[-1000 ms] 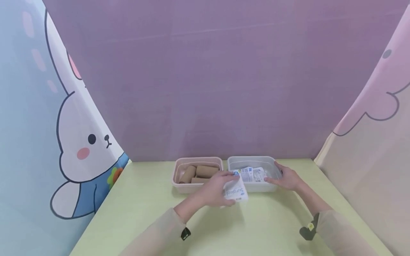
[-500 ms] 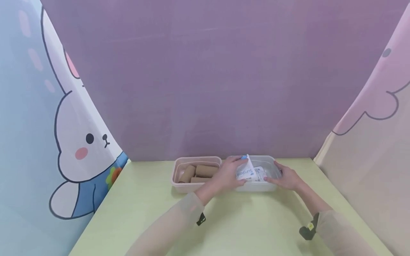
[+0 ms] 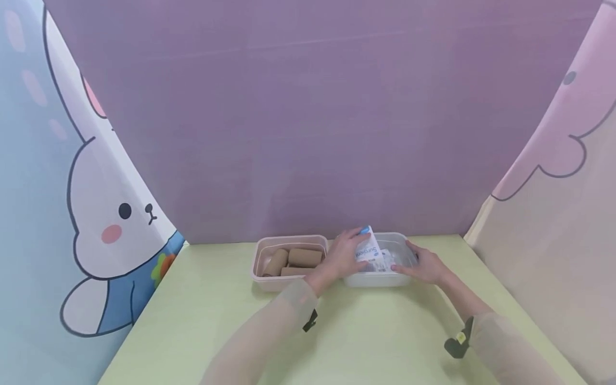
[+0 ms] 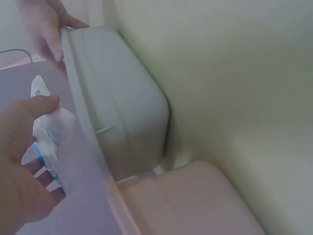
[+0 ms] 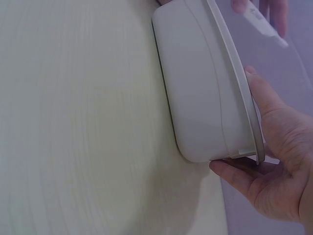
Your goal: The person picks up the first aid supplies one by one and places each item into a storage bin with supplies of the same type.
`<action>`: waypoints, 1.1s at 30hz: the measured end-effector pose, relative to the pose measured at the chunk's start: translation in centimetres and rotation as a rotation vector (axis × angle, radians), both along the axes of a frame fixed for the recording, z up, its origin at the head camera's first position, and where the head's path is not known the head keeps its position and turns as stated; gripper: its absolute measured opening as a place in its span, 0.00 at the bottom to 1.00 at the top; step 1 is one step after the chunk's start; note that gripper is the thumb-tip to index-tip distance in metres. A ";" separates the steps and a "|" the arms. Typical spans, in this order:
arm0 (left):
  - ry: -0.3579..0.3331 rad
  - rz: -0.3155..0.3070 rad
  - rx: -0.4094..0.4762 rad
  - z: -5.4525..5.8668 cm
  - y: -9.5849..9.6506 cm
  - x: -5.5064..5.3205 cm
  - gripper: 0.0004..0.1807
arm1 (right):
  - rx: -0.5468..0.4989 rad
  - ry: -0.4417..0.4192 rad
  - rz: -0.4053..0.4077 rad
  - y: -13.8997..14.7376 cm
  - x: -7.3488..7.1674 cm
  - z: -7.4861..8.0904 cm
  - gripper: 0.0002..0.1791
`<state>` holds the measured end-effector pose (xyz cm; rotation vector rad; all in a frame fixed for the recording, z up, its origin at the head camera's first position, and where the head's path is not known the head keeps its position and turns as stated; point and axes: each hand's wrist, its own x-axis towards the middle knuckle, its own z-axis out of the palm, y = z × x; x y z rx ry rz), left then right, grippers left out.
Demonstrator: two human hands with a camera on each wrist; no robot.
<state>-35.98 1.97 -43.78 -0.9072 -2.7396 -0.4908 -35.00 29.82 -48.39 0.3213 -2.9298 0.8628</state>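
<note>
My left hand [image 3: 344,256] pinches a white packet with blue print reading something like "Surgical" [image 3: 368,249]. The thumb and fingers hold the packet by its edges in the left wrist view [image 4: 53,139]. It is above the white plastic box [image 3: 375,279], overlapping the box in the head view. More white packets [image 3: 387,259] lie inside that box, partly hidden by the held one. At the box's right end, my right hand [image 3: 428,266] grips the rim, its thumb on the near edge and fingers round the outer side, as the right wrist view shows.
A pale pink box [image 3: 269,284] stands left of the white one, with several brown cardboard tubes [image 3: 305,258] in it. Both boxes rest on a pale green table [image 3: 212,299] near a purple back wall [image 3: 298,133]. Printed side curtains [image 3: 103,214] flank the table.
My left hand has carried the packet from in front of the boxes, up and forward, to over the white box. The right hand has kept its grip on the rim.
</note>
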 end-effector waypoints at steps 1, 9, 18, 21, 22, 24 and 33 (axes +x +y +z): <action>0.005 0.001 -0.009 -0.3 0.1 -0.1 0.44 | 0.002 -0.005 -0.002 0.0 0.0 0.0 0.62; 0.024 0.012 -0.050 -1.3 1.2 -0.9 0.41 | 0.013 -0.005 -0.008 0.2 0.3 0.0 0.62; -0.010 0.018 -0.053 -1.8 2.0 -1.2 0.42 | -0.009 -0.052 0.002 0.1 0.5 -0.3 0.63; -0.030 0.019 -0.044 -2.1 2.2 -1.2 0.42 | -0.005 -0.048 0.009 -0.1 0.7 -0.2 0.62; -0.034 0.020 -0.048 -2.1 2.3 -1.1 0.42 | -0.005 -0.044 0.010 -0.2 0.7 -0.2 0.62; -0.038 0.020 -0.063 -2.2 2.4 -1.1 0.42 | -0.004 -0.035 0.010 -0.4 0.8 -0.1 0.61; -0.017 0.018 -0.168 -2.4 2.4 -1.4 0.40 | -0.010 0.005 0.011 -1.0 0.6 -0.3 0.60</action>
